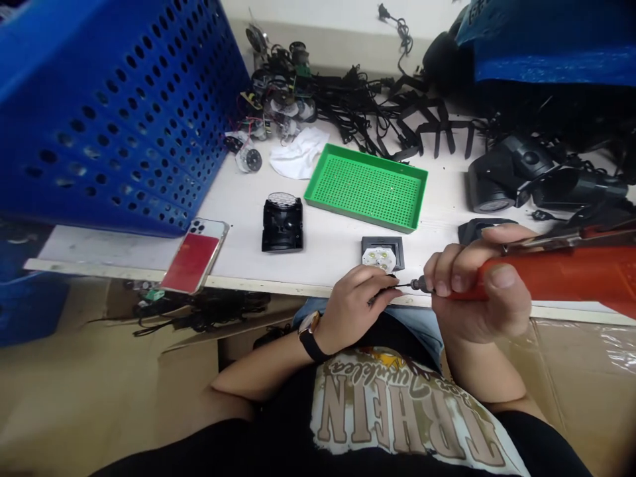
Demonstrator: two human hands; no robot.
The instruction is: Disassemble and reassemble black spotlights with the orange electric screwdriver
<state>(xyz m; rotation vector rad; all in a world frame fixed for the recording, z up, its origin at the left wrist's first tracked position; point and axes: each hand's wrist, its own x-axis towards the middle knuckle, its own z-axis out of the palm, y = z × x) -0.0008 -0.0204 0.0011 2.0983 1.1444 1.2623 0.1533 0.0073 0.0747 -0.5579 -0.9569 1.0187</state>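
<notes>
Right hand is wrapped around the orange electric screwdriver, and the left hand pinches the tip of its bit right at the near edge of the surface. Just beyond those fingers sits a small square LED module, with the green tray behind it and a black lamp housing off to the left. Further left, a phone in a red case hangs over the edge beside the blue perforated crate, and tangled black cables crowd the back.
</notes>
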